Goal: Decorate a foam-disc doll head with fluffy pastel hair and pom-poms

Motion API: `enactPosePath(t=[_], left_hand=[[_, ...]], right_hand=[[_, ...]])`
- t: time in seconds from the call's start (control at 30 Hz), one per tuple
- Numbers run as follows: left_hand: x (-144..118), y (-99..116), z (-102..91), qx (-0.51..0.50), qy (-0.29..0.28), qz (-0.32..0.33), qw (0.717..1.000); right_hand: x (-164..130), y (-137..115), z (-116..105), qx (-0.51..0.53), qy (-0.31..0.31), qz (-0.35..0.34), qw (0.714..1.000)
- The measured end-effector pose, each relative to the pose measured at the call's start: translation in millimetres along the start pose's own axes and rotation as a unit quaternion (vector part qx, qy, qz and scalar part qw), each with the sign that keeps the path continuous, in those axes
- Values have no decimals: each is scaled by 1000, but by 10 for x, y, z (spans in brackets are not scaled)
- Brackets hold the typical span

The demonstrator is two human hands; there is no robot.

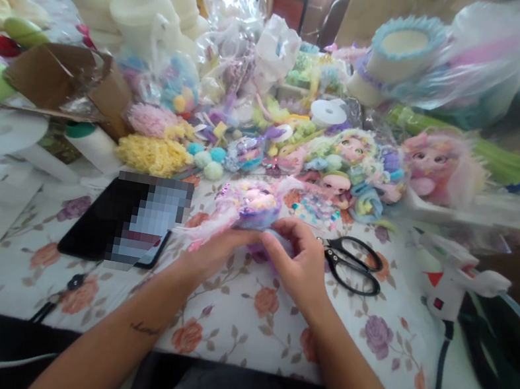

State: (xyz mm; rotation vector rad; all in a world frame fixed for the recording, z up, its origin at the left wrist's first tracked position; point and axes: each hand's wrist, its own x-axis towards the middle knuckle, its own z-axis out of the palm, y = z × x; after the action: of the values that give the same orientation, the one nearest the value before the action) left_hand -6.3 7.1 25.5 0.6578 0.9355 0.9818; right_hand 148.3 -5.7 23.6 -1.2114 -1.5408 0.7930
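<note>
**Both hands on the little doll piece**

Your left hand (212,250) and right hand (300,265) pinch the pastel doll ornament (255,207) mid-table, looks like mid-assembly. Scissors (353,264) sit just right, glue gun (456,283) near the right edge. Next bit probably needs a steady grip.
</note>
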Motion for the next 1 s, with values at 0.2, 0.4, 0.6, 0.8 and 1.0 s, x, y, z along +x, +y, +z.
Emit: enactPosePath(t=[0.2,0.4,0.6,0.8,1.0], left_hand=[[-11,26,65,23,-38,7,999],[28,-6,-7,-16,9,-39,999],[74,-39,-52,-54,59,-48,996],[76,-25,-43,-61,53,-53,995],[62,1,12,-53,66,-58,995]], right_hand=[[1,7,7,-35,-8,-6,999],[23,50,-16,-56,-19,-67,996],[15,72,-23,-100,-21,-118,988],[-2,29,-16,-114,-15,-121,986],[-4,26,12,-98,26,-97,990]])
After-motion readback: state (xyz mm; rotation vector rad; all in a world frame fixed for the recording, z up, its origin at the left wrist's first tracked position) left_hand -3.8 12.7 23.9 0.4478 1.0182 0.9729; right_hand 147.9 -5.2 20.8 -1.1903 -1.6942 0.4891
